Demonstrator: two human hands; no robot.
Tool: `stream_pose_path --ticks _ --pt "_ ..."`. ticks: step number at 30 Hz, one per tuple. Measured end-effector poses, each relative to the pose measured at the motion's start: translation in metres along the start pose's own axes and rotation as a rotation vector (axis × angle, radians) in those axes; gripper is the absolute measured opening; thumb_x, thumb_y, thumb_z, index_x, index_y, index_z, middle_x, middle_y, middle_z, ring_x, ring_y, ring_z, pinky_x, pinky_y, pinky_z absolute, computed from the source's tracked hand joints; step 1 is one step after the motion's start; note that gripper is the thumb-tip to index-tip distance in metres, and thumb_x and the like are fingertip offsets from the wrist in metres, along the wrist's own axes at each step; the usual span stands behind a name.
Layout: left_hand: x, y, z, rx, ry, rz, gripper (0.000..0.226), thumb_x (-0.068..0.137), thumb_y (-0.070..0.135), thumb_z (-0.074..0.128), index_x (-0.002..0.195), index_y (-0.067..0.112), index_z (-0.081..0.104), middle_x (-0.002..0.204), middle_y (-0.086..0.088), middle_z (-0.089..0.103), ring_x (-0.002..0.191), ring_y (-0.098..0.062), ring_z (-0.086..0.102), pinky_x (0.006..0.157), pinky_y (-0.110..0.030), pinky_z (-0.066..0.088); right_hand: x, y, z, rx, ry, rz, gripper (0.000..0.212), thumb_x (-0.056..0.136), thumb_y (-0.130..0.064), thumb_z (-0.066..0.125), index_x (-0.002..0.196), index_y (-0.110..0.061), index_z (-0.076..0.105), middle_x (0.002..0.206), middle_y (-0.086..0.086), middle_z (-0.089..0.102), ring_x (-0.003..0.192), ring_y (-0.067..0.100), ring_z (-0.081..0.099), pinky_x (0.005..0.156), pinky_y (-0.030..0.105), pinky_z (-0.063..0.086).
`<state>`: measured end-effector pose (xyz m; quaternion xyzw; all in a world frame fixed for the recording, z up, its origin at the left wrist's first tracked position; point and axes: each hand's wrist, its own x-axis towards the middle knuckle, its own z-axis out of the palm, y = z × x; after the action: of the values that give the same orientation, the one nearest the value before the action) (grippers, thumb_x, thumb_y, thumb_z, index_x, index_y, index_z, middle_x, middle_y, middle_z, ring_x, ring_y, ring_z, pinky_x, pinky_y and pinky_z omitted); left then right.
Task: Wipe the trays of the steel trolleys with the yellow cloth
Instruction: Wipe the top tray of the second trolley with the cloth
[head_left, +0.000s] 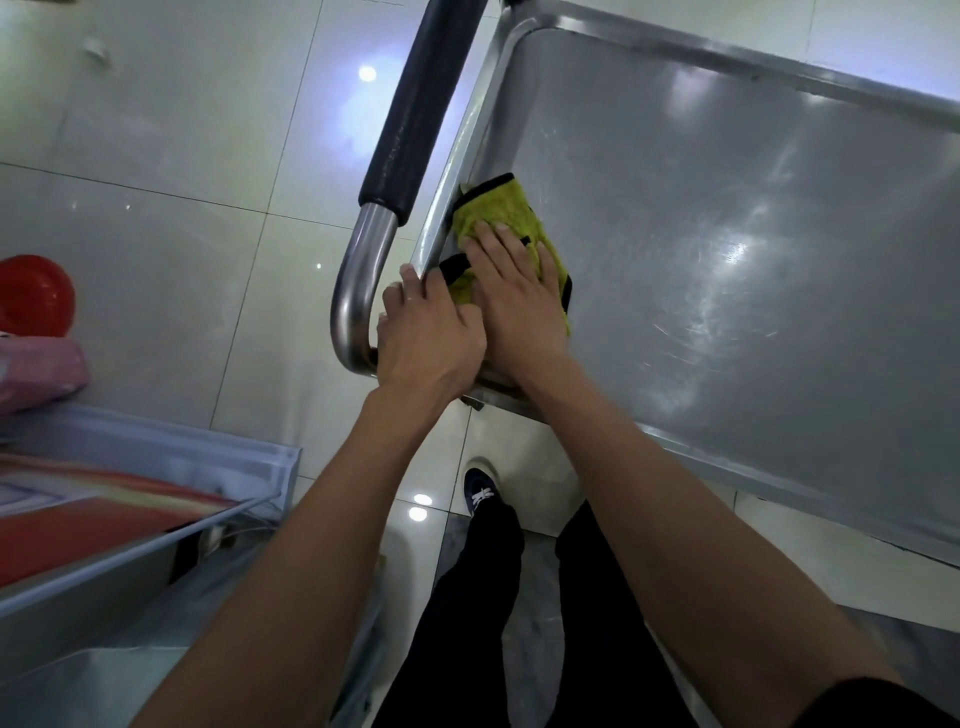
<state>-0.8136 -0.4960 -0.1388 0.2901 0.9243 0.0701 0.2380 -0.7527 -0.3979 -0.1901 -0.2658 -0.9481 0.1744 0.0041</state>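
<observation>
The steel trolley's top tray (717, 218) fills the upper right, shiny and scratched. A yellow cloth with black trim (498, 213) lies in the tray's near left corner, against the rim. My right hand (514, 291) presses flat on the cloth with straight fingers. My left hand (426, 332) grips the tray's corner rim beside the steel handle bar (363, 280), its fingers curled over the edge. The lower part of the cloth is hidden under my right hand.
The trolley handle has a black foam sleeve (415, 109). A second steel trolley holding red and coloured items (104, 514) stands at the lower left. A red round object (34, 296) sits at the far left. White floor tiles (182, 130) surround it; my legs and shoe (480, 493) are below.
</observation>
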Motion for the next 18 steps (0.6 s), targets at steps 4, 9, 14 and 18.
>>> stream_pose_path --ticks 4,9,14,18 --pt "-0.01 0.005 0.01 0.101 -0.031 0.025 0.06 0.1 0.034 0.028 0.149 0.0 0.031 0.162 -0.026 0.012 0.148 -0.04 0.017 0.116 -0.057 0.028 -0.016 0.011 0.0 0.035 0.039 0.049 0.06 0.096 -0.037 0.021 0.153 -0.022 0.037 0.162 -0.003 0.03 0.152 0.018 0.02 0.123 0.049 0.012" --pt "-0.015 0.013 0.023 0.192 -0.03 -0.003 0.064 0.099 0.038 0.026 0.15 0.0 0.029 0.164 -0.024 0.01 0.152 -0.039 0.01 0.119 -0.059 0.022 -0.072 0.068 -0.004 0.02 0.137 0.19 0.05 0.1 -0.028 0.036 0.15 -0.023 0.041 0.161 -0.005 0.032 0.15 0.017 0.023 0.122 0.05 0.016" --pt "-0.036 0.069 0.046 0.288 0.05 0.159 0.052 0.099 0.035 0.035 0.145 0.012 0.039 0.16 -0.015 0.027 0.151 -0.036 0.015 0.118 -0.06 0.023 -0.142 0.15 -0.025 -0.003 0.184 0.334 0.05 0.101 -0.03 0.034 0.15 -0.024 0.041 0.161 -0.004 0.033 0.15 0.017 0.023 0.122 0.05 0.018" --pt "-0.065 0.15 0.078 0.272 -0.016 0.46 0.04 0.099 0.034 0.036 0.131 0.018 0.054 0.145 -0.006 0.044 0.14 -0.027 0.033 0.109 -0.051 0.035 -0.185 0.199 -0.041 0.004 0.218 0.388 0.049 0.101 -0.029 0.037 0.148 -0.022 0.045 0.159 -0.002 0.036 0.149 0.018 0.028 0.121 0.05 0.02"
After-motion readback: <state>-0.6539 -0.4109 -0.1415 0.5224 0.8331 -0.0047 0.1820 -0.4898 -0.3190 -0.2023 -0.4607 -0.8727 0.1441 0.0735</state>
